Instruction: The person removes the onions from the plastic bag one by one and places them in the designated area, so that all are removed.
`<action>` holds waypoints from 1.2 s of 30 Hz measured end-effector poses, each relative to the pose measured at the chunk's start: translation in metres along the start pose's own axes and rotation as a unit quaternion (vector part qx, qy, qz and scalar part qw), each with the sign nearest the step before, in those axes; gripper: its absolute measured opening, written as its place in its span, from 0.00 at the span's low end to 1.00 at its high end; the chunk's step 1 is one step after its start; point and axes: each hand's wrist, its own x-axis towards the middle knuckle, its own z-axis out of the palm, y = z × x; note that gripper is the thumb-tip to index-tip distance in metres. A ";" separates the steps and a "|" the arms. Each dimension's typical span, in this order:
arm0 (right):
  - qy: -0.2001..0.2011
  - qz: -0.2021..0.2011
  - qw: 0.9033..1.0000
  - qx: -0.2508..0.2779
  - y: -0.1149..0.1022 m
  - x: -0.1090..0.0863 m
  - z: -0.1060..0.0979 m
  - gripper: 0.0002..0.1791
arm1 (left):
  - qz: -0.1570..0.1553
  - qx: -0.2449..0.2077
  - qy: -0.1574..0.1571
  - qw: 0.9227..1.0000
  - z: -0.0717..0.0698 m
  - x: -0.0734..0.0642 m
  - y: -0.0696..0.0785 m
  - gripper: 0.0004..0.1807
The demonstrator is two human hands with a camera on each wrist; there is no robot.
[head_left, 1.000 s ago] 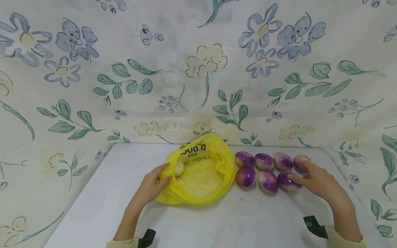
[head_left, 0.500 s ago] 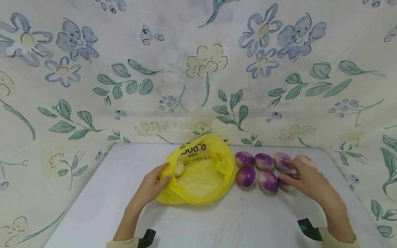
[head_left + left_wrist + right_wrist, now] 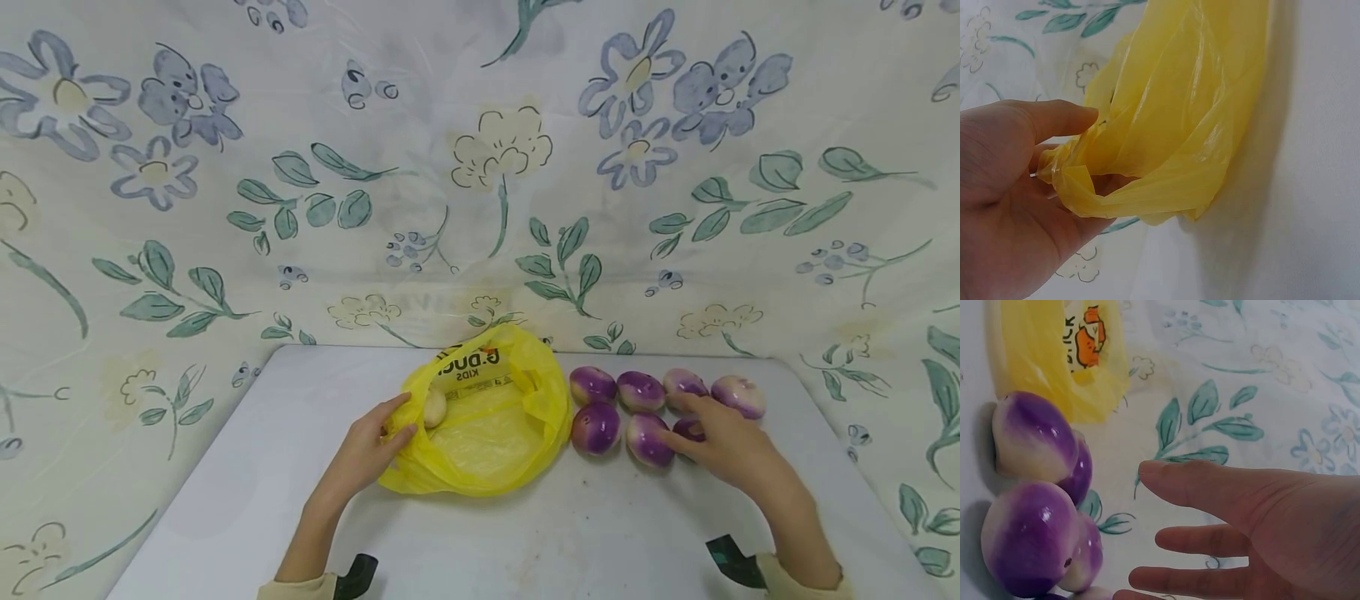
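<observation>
A yellow plastic bag [image 3: 487,425] lies open on the white table [image 3: 247,450], with one pale turnip [image 3: 433,407] inside near its left rim. My left hand [image 3: 396,423] pinches that rim; the left wrist view shows the thumb and fingers of the left hand [image 3: 1069,159] curled round the bunched yellow film [image 3: 1166,156]. To the right of the bag, several purple-and-white turnips [image 3: 596,427] lie in two rows. My right hand [image 3: 686,427] hovers with straight fingers over the front row's right-most turnip [image 3: 688,430], which it partly hides. In the right wrist view the right hand [image 3: 1166,531] is spread beside the turnips [image 3: 1032,540].
A floral cloth [image 3: 480,167] hangs behind the table and drapes down both sides. The bag's printed label [image 3: 472,367] faces up at its far rim. Bare tabletop [image 3: 540,533] stretches in front of the bag and turnips.
My right hand has slid left from the far-right turnips onto the front row, uncovering the back right turnip. My left hand and the bag have not moved.
</observation>
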 end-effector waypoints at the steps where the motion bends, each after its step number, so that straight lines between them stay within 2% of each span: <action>1: 0.001 -0.002 1.000 -0.002 -0.001 0.000 0.001 0.38 | 0.000 0.000 0.000 1.000 0.000 0.000 0.000 0.28; 16: -0.012 -0.024 1.000 0.007 -0.013 0.004 0.012 0.33 | -0.008 0.000 -0.004 1.000 0.000 0.000 0.000 0.29; 29: 0.000 -0.028 0.999 -0.031 -0.024 0.003 0.015 0.34 | -0.007 0.002 -0.003 1.000 0.001 0.000 0.000 0.29; 36: 0.017 -0.044 0.998 -0.037 -0.026 0.001 0.019 0.34 | -0.005 0.002 -0.004 1.000 0.000 0.000 0.001 0.29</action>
